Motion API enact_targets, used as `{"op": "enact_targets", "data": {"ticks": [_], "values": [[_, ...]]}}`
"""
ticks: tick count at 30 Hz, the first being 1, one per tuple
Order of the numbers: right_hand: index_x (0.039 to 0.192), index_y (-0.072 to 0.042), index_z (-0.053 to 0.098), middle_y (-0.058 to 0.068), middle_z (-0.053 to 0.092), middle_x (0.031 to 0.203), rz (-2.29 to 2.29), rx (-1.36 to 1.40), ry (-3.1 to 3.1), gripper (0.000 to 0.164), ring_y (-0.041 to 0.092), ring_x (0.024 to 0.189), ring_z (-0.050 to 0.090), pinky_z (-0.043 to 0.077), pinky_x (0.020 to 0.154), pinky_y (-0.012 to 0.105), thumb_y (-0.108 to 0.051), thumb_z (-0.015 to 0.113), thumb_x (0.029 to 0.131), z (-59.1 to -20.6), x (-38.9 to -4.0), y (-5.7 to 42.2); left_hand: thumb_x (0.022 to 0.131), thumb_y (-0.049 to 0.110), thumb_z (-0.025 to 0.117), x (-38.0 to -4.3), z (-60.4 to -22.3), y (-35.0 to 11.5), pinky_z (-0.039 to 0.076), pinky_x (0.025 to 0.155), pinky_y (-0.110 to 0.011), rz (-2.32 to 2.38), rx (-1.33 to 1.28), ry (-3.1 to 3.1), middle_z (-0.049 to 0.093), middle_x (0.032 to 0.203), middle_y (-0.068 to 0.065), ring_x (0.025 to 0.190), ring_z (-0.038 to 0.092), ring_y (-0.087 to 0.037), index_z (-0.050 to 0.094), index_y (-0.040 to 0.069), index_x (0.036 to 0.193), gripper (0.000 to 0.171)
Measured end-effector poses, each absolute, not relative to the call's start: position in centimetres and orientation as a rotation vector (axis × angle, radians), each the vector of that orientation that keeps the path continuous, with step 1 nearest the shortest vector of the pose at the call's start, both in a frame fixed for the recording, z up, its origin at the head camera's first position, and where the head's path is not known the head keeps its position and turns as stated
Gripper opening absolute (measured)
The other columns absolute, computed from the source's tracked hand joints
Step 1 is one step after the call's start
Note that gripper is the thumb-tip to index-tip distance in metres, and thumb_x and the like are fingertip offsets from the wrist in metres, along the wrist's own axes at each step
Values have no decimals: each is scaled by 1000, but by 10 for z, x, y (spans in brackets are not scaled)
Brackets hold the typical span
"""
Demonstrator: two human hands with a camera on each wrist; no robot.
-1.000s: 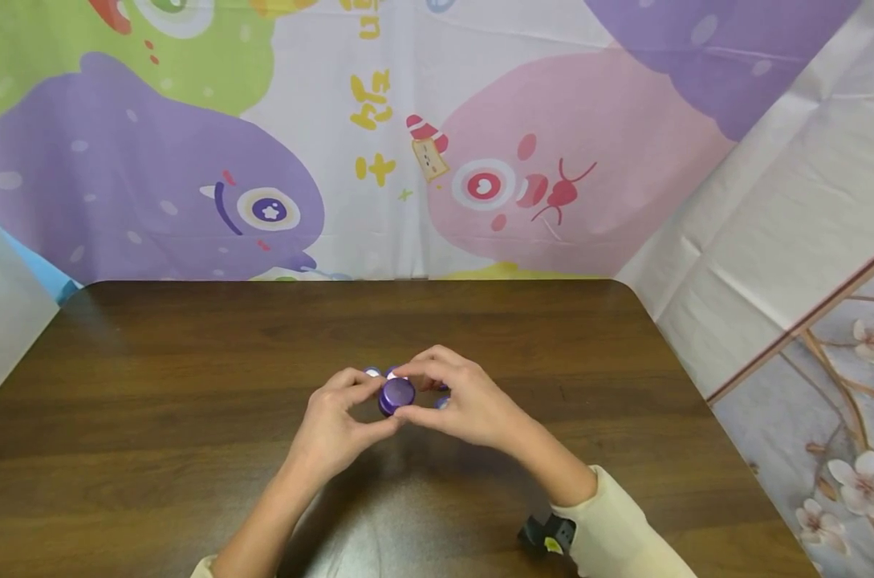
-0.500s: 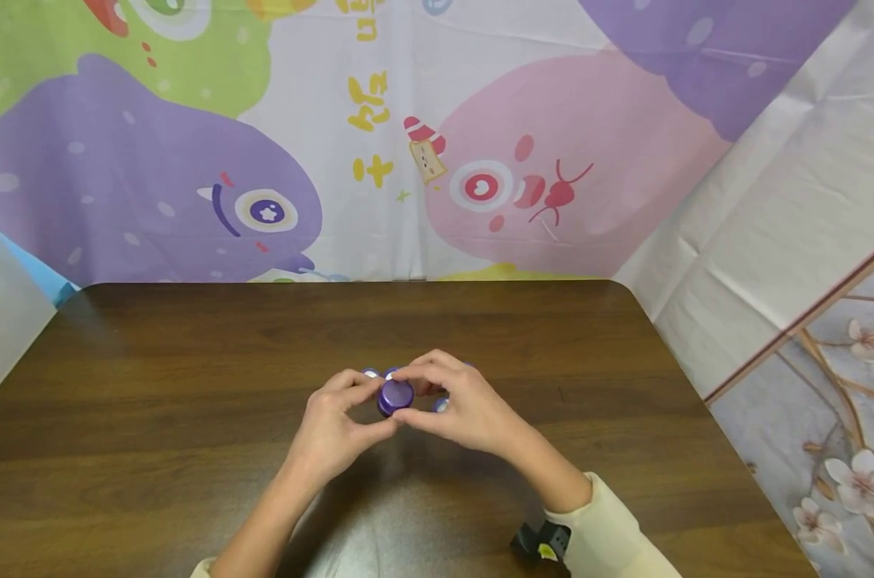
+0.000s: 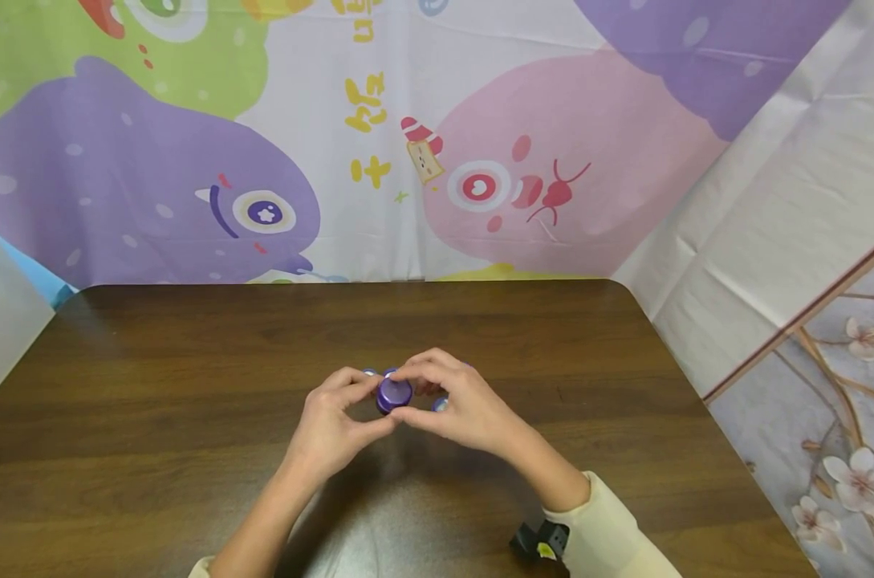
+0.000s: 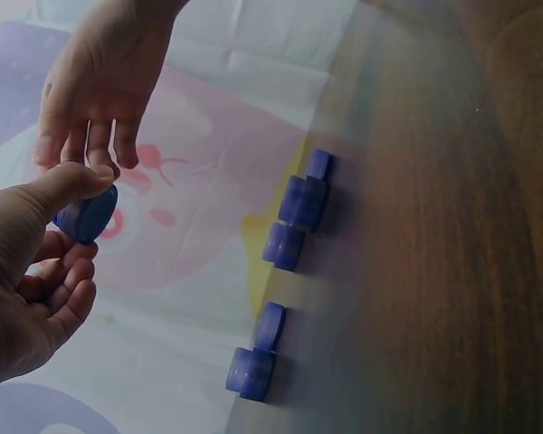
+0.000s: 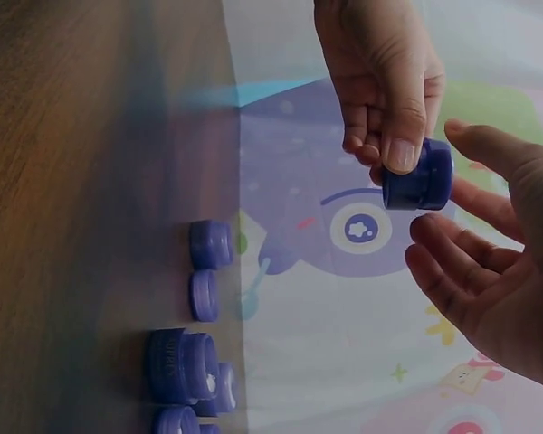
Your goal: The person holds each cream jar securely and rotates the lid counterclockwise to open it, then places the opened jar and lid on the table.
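Observation:
A small purple jar (image 3: 384, 405) is held up between both hands, its round lid (image 3: 395, 391) facing the head camera. My left hand (image 3: 328, 425) pinches the jar's body, with the thumb (image 5: 401, 155) pressed on its side in the right wrist view. Thumb and forefinger of my right hand (image 3: 465, 401) sit on either side of the lid. The right wrist view shows the jar (image 5: 403, 188) tipped on its side, with the right fingers curved around the lid end. In the left wrist view, the left thumb lies along the dark jar (image 4: 89, 215).
Several purple jars and lids stand on the dark wooden table (image 3: 191, 385) beyond the hands, including a jar (image 4: 283, 246) and a lid (image 5: 203, 295). One white-topped jar (image 3: 440, 404) is partly covered by the right hand. A cartoon-print cloth (image 3: 379, 225) hangs behind the table.
The right forearm has shifted slightly left, uncovering more of the white-topped jar beside it. Both hands stay at the held jar.

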State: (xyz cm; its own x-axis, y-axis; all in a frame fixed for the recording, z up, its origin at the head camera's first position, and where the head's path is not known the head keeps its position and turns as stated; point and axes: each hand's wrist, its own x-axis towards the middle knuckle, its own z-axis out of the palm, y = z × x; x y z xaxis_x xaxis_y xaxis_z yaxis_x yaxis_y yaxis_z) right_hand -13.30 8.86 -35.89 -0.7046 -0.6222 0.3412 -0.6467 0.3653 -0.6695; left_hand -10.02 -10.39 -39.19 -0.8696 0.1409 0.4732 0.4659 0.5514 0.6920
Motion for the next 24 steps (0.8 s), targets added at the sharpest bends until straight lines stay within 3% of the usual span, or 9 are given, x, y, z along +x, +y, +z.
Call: {"op": "enact_targets", "data": {"ticks": [4,8,15,20,24], "values": [[108,-9,67,4,60,104,1282,1181,-2563,30,18,86,61,52,70,21,-16,74,80,-360,-135,89,67,13,83,-100,-391,-103,55,77,-29,-1254,-494,-2448,64,94,-1,89,63,-14,70,1,106,43],[114,-10,65,5,58,113,1277,1255,-2596,31,12,91,61,52,74,18,-11,68,83,-359,-135,91,67,14,83,-101,-392,-102,54,75,-26,-1250,-500,-2451,64,94,-2,87,63,-14,69,0,106,44],[112,-7,65,4,58,110,1308,1197,-2577,33,12,93,62,54,79,26,-17,73,81,-358,-134,89,67,14,83,-101,-391,-102,54,75,-28,-1233,-493,-2453,64,94,-1,88,63,-14,69,0,107,44],[109,-9,67,3,58,107,1284,1178,-2600,29,12,89,61,53,72,22,-14,72,81,-359,-135,89,67,14,83,-101,-391,-101,54,73,-27,-1242,-494,-2447,64,93,-1,86,63,-15,70,1,106,43],[114,-9,65,6,57,115,1260,1242,-2606,32,14,96,61,53,79,23,-10,69,82,-358,-135,90,67,14,83,-102,-392,-102,53,72,-25,-1247,-513,-2430,64,92,-2,85,63,-15,70,1,106,43]]}}
